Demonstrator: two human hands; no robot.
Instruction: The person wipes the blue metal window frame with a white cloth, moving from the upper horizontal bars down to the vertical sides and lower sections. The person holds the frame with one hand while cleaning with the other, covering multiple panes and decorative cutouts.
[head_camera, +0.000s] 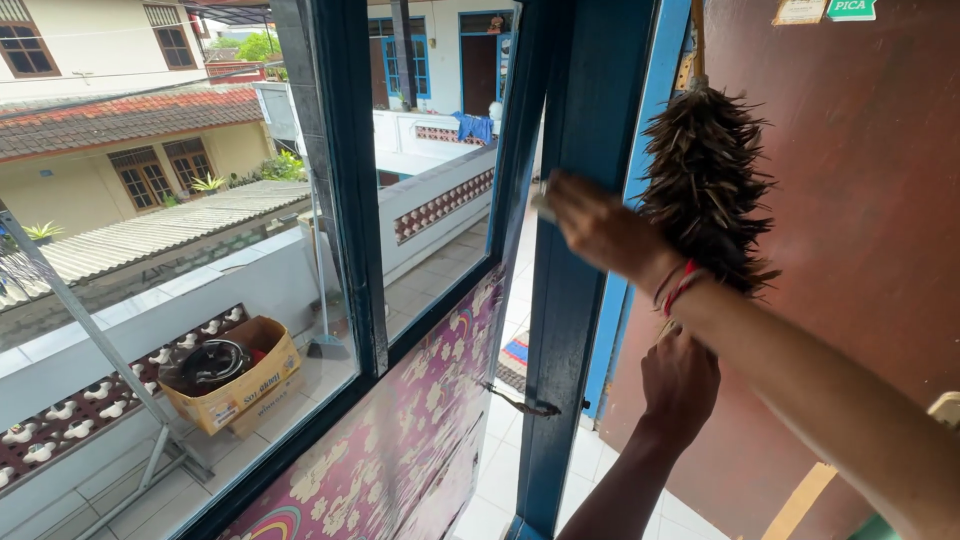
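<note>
Head view, cardboard box (235, 385) holding, perhaps, a helmet (208, 362)

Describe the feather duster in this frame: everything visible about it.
The feather duster has a dense head of dark brown, spiky feathers, hanging beside the blue door frame against the brown wall. A pale stick shows above the head. Its lower handle is hidden behind the right forearm; the left hand is closed just below the head, apparently gripping it. The blurred right hand is at the frame, not on the duster.
</note>
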